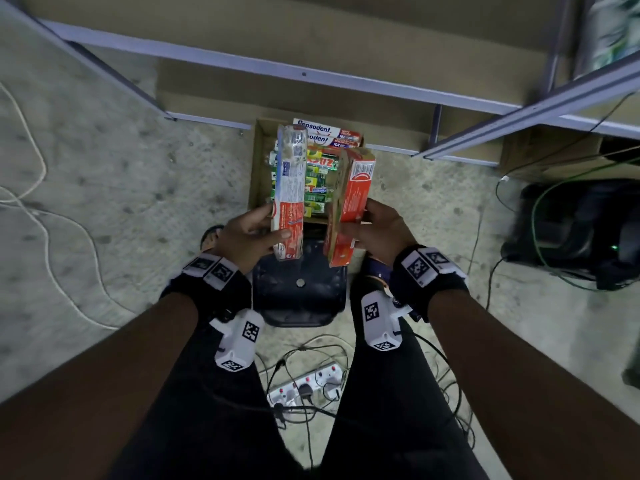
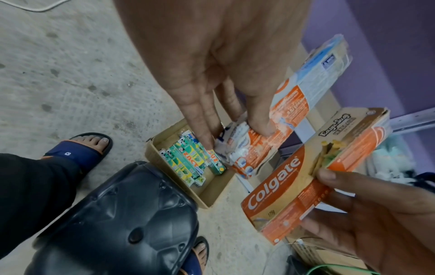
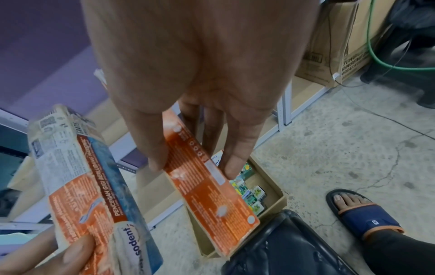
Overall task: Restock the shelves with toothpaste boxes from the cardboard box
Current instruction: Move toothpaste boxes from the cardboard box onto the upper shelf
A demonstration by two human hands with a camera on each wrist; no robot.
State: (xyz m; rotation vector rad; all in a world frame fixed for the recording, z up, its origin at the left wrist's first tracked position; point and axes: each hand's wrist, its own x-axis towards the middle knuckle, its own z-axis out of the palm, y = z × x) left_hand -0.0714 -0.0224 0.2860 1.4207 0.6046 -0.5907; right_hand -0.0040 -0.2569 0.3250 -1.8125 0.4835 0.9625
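Two long, light card cartons: left hand (image 1: 250,233) grips the worn white-orange Pepsodent toothpaste box (image 1: 289,192), right hand (image 1: 375,230) the orange-tan Colgate box (image 1: 349,206). Both crush easily; best held mid-length.

I see a speckled concrete floor (image 1: 104,188). On it sits the open cardboard box (image 1: 257,174), against the bottom shelf's (image 1: 346,98) front edge. A black stool (image 1: 299,292) stands just beside it, a power strip (image 1: 306,384) and cables (image 1: 52,258) nearby.
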